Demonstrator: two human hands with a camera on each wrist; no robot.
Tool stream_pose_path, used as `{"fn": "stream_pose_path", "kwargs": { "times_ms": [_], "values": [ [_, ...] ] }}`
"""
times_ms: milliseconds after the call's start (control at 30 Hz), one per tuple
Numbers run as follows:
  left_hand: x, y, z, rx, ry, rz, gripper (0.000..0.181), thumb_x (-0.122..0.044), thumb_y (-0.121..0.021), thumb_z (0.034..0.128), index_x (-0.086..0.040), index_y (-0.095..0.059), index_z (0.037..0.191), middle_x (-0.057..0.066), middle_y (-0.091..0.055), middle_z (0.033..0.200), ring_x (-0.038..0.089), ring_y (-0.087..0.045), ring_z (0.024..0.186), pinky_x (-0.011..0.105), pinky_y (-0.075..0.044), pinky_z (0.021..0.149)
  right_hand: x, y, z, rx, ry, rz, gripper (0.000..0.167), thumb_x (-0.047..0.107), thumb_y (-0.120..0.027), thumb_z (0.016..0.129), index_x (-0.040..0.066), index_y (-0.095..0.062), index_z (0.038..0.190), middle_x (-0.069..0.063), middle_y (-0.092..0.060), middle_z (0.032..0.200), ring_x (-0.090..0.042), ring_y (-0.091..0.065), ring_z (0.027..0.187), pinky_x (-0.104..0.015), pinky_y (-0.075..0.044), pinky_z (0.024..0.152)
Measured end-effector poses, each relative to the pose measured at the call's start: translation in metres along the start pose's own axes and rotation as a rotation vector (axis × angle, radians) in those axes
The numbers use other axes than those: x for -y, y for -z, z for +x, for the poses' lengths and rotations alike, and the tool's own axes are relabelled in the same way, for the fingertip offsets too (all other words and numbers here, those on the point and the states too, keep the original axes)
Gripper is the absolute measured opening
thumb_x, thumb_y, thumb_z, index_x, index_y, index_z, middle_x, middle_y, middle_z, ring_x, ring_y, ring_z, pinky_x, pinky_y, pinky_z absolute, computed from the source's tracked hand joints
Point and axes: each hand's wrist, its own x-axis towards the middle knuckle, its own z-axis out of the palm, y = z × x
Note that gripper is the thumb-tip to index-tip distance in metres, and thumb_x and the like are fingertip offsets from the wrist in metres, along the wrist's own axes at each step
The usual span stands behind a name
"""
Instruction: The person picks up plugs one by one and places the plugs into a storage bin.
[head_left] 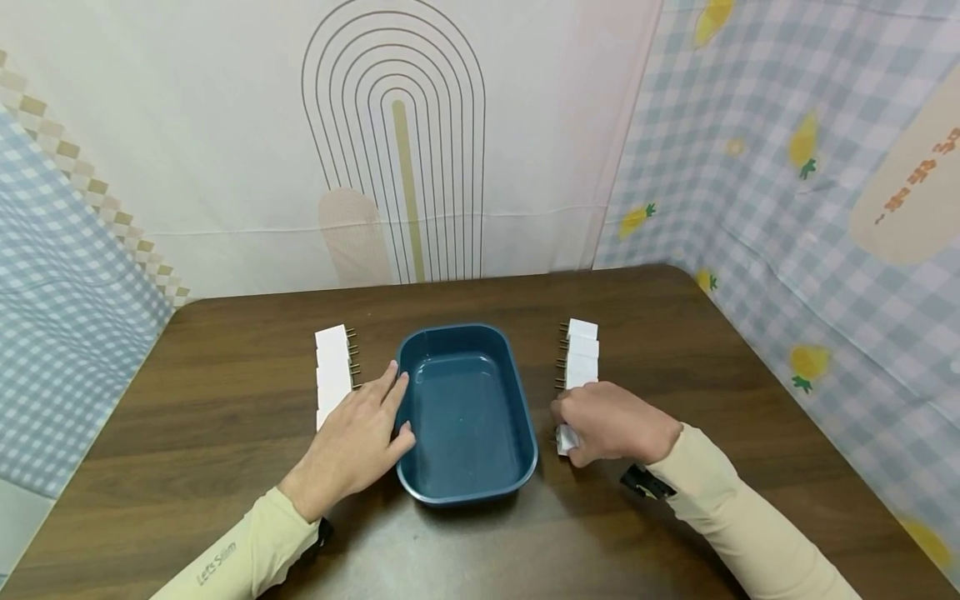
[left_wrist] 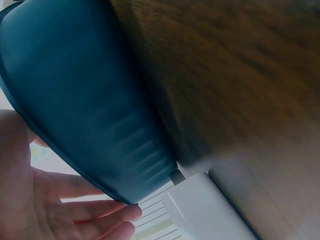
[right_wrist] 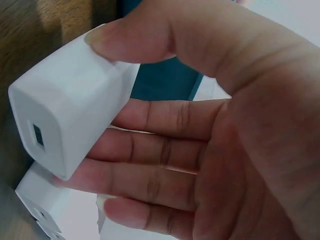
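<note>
A dark blue rectangular basin [head_left: 461, 417] stands in the middle of the wooden table. My left hand [head_left: 352, 442] rests on its left rim, fingers extended and spread. My right hand [head_left: 615, 425] is to the right of the basin, pinching a white charger plug [right_wrist: 70, 95] between thumb and fingers. A small port shows on the end of that plug in the right wrist view. It is at the near end of a row of white charger plugs [head_left: 582, 358] with metal prongs pointing left. Another row of them [head_left: 332, 358], prongs pointing right, is partly hidden by my left hand.
The wooden table [head_left: 247, 375] reaches to a white patterned cloth [head_left: 540, 150] at the back. Checked cloth hangs along the left and right sides. Brown tabletop shows between each row of plugs and the basin.
</note>
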Motion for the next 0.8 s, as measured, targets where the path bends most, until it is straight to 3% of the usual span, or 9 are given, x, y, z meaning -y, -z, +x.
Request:
{"fn": "stream_pose_path", "kwargs": {
  "times_ms": [300, 633, 800],
  "values": [
    [0.0012, -0.0006, -0.0015, -0.013, -0.009, 0.01, 0.067, -0.035, -0.057, 0.0949, 0.001, -0.045, 0.15, 0.021, -0.038, 0.16, 0.039, -0.052, 0.138, 0.054, -0.044, 0.113, -0.0012, 0.004, -0.0021, -0.077, 0.073, -0.004, 0.021, 0.014, -0.081, 0.067, 0.016, -0.063, 0.079, 0.007, -0.057, 0.077, -0.005, -0.047, 0.061, -0.022, -0.046, 0.058],
    [0.001, -0.0024, -0.003, -0.015, -0.013, 0.015, 0.067, -0.035, -0.057, 0.0946, 0.001, -0.046, 0.15, 0.021, -0.039, 0.16, 0.039, -0.053, 0.137, 0.053, -0.044, 0.113, 0.0001, 0.0048, -0.0027, -0.216, 0.113, -0.067, 0.019, 0.018, -0.079, 0.073, 0.012, -0.069, 0.087, 0.004, -0.067, 0.083, -0.009, -0.055, 0.071, -0.025, -0.051, 0.064],
    [0.0011, -0.0025, -0.0024, -0.022, -0.018, 0.016, 0.067, -0.034, -0.058, 0.0944, 0.001, -0.046, 0.15, 0.022, -0.039, 0.16, 0.039, -0.053, 0.136, 0.053, -0.044, 0.112, 0.0021, 0.0071, -0.001, -0.24, 0.099, -0.079, 0.021, 0.021, -0.08, 0.076, 0.01, -0.073, 0.093, 0.0, -0.07, 0.09, -0.012, -0.06, 0.076, -0.028, -0.055, 0.068]
  ]
}}
